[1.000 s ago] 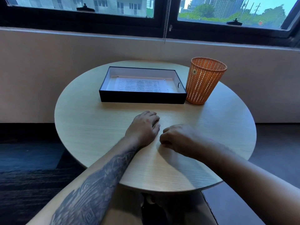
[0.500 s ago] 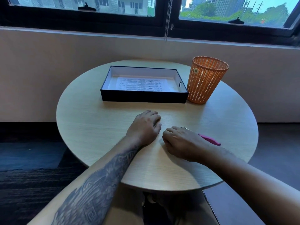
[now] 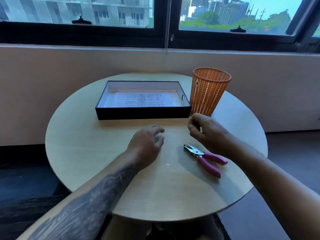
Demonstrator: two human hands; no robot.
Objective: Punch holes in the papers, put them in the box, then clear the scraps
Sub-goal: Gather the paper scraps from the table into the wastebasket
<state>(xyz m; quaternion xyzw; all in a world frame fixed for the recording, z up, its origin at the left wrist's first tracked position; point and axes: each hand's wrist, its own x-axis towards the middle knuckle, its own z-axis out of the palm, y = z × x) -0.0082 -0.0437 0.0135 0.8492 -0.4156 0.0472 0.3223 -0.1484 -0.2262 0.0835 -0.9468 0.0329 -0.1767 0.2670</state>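
Observation:
A black box (image 3: 143, 114) with white inner walls sits at the back of the round table and holds printed papers (image 3: 142, 99). Right of it stands an orange mesh basket (image 3: 207, 90). The pink-handled hole punch (image 3: 205, 157) lies on the table under my right wrist. One tiny white paper scrap (image 3: 167, 164) lies near the table's middle. My left hand (image 3: 147, 142) rests palm down on the wood, fingers loosely curled, holding nothing. My right hand (image 3: 204, 132) hovers above the table just before the basket, fingertips pinched together; anything in the pinch is too small to see.
The table (image 3: 86, 144) is round, pale wood, with its edge close to my body. A beige wall and a dark window frame rise behind it. Dark floor lies on both sides.
My right hand has lifted off the table and moved right and back toward the basket, uncovering the hole punch and the scrap. My left hand has stayed in place.

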